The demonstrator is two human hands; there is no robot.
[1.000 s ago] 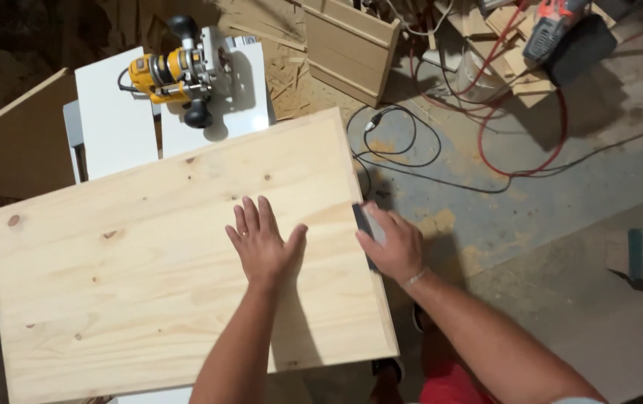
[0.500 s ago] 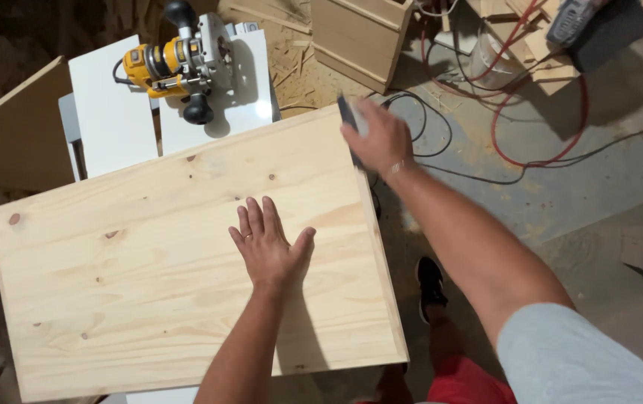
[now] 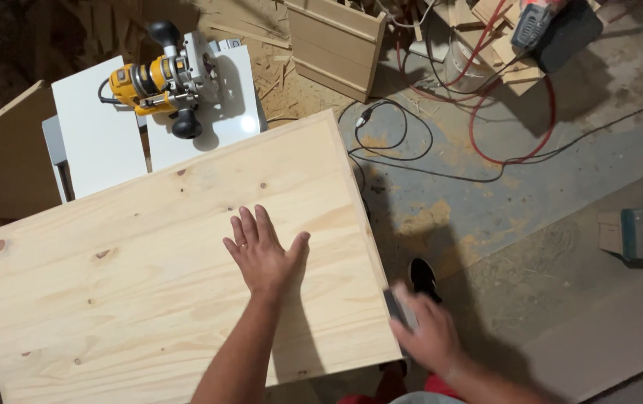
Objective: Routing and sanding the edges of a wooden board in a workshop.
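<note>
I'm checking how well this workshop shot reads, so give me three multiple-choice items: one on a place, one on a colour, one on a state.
1. Where is the left hand?
A. flat on the pine panel
B. on the router
C. on the floor

2. What colour is the body of the router?
A. green
B. yellow
C. white

3. How does the right hand appear?
A. open and empty
B. resting flat on the panel
C. closed on a small dark block at the panel's right edge

Answers: 1 A, the fingers spread on the bare wood. 2 B, yellow housing with black knobs, on the white boards. 3 C, the fingers wrap the block, though motion blur hides detail.
</note>
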